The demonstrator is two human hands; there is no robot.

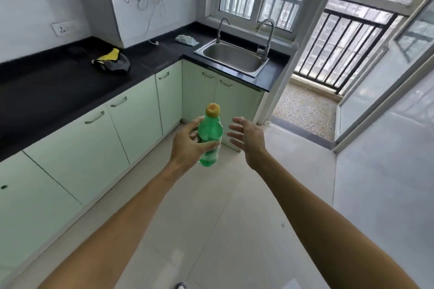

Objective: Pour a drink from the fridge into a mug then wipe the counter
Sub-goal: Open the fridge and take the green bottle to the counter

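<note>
My left hand point(187, 143) grips a green plastic bottle point(209, 134) with a yellow cap around its middle, holding it upright over the floor. My right hand point(247, 138) hovers just right of the bottle with fingers spread and straight, not touching it. A pale blue-white cloth point(187, 39) lies crumpled on the black counter point(58, 91) left of the sink. A dark rounded object point(76, 50), possibly a mug, sits far back on the counter; it is too dark to tell.
A steel sink point(232, 58) with two taps sits under the window. A yellow and black cloth point(112, 63) lies on the counter. Pale green cabinets point(94, 148) run along the left. An open doorway point(310, 110) leads to a railed balcony.
</note>
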